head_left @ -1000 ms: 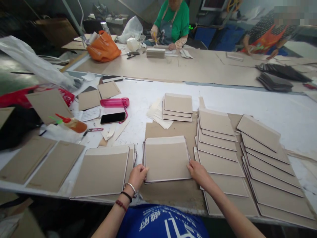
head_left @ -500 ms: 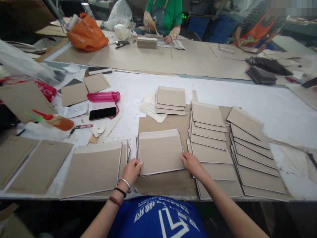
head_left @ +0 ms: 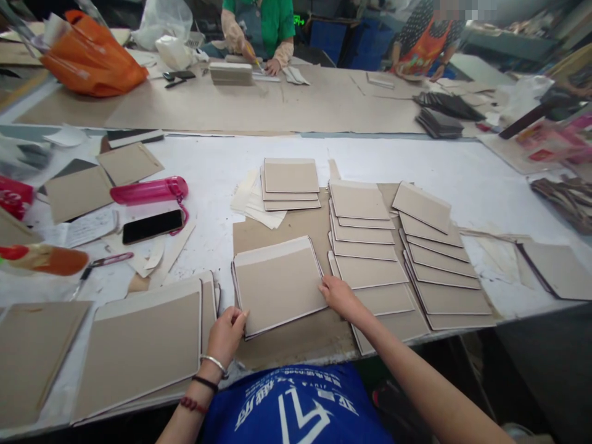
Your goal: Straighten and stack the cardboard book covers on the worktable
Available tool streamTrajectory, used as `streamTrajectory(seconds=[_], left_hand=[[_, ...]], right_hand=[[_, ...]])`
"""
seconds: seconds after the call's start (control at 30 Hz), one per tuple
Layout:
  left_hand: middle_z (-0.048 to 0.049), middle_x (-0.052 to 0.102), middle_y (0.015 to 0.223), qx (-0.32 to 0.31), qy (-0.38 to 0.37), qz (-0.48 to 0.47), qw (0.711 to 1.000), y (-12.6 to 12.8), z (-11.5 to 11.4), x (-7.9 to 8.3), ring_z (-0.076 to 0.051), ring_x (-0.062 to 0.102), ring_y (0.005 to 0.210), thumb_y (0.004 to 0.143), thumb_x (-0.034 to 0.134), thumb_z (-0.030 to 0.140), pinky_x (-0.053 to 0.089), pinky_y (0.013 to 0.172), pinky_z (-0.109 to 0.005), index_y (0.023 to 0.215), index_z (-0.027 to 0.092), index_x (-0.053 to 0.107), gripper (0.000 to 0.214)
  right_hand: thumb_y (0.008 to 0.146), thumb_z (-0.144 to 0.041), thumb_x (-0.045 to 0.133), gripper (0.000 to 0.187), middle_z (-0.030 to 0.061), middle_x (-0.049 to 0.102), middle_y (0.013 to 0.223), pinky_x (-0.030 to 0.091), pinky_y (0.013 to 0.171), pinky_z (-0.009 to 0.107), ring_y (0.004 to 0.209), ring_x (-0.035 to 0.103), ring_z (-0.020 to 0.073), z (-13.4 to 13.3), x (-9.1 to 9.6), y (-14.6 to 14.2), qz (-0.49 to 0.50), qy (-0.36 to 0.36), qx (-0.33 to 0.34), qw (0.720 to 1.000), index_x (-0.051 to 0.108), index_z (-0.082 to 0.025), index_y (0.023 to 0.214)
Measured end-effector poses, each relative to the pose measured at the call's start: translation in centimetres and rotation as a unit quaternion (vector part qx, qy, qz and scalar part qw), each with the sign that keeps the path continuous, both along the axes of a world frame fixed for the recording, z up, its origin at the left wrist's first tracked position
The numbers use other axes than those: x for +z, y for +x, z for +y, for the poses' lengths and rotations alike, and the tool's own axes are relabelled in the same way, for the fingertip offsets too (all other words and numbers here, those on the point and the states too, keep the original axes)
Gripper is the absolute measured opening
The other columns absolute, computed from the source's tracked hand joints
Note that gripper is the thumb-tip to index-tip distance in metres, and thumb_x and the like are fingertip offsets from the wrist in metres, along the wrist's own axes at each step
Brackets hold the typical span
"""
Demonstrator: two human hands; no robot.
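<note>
Between my hands lies a small stack of beige board panels (head_left: 280,287) with dark edges and a paler strip along the top. My left hand (head_left: 226,336) is closed on the stack's lower left corner, thumb on top. At the right edge, my right hand (head_left: 340,297) pinches the same stack; its fingertips are partly hidden. Left of my left hand is a pile of larger panels (head_left: 152,336). Overlapping panels form a middle row (head_left: 370,271) and a right row (head_left: 439,271). A smaller stack (head_left: 291,177) sits behind the held one.
On the left are a pink bottle (head_left: 150,191), a black phone (head_left: 152,227), a glue bottle (head_left: 50,259) and a pen-like tool (head_left: 111,259). An orange bag (head_left: 92,58) rests on the far table (head_left: 185,108), where two people work. Dark pieces (head_left: 439,123) lie there too.
The view has swung to the right, so the tabletop things appear farther left. The stack in my hands is turned slightly, its right side farther from me. Both hands keep their hold.
</note>
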State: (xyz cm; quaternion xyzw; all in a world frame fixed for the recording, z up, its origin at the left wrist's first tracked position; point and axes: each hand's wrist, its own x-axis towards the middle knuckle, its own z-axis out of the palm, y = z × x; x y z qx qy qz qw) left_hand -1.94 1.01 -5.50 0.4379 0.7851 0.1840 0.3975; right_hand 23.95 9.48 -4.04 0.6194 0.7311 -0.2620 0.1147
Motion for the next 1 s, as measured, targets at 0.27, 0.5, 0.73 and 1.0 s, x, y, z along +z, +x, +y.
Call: streamTrajectory(seconds=[0.27,0.5,0.73,1.0], left_hand=[[-0.0025,0.056,0.060,-0.075,0.049,0.130,0.987,0.2,-0.4,-0.5,-0.017,0.054,0.060,0.077,0.040,0.034,0.043,0.059,-0.029,0.069,0.018,0.052,0.021],[-0.0042,0.041,0.134,-0.256,0.240,0.353,0.867,1.5,-1.1,-3.0,-0.024,0.028,0.127,0.068,0.034,-0.006,0.033,0.098,-0.043,0.124,0.037,0.042,0.070],[-0.0037,0.041,0.135,-0.350,0.273,0.373,0.815,1.2,-0.3,-5.0,-0.027,0.029,0.126,0.061,0.033,-0.014,0.038,0.096,-0.043,0.126,0.045,0.026,0.089],[-0.0053,0.034,0.138,-0.362,0.195,0.338,0.847,2.0,-0.2,-3.6,-0.027,0.028,0.127,0.069,0.039,-0.010,0.036,0.097,-0.047,0.126,0.047,0.026,0.081]], right_hand=[[0.084,-0.021,0.039,0.019,0.0108,0.060,0.095,0.034,0.072,0.024,0.089,0.054,0.0182,-0.4,-0.3,-0.3,-0.012,0.018,-0.014,1.000,0.054,-0.014,0.093],[0.084,-0.020,0.040,0.017,0.0103,0.060,0.095,0.036,0.072,0.025,0.089,0.054,0.0188,-0.7,-0.4,-0.3,-0.005,0.015,-0.033,0.999,0.054,-0.015,0.093],[0.083,-0.017,0.040,0.017,0.0092,0.060,0.093,0.037,0.073,0.025,0.089,0.055,0.0184,-0.7,0.2,-0.4,0.006,0.023,-0.030,0.999,0.054,-0.015,0.091],[0.087,-0.022,0.032,0.026,0.0104,0.060,0.089,0.040,0.064,0.030,0.082,0.057,0.0219,-0.4,2.0,-1.0,-0.109,0.052,0.074,0.990,0.057,-0.019,0.087]])
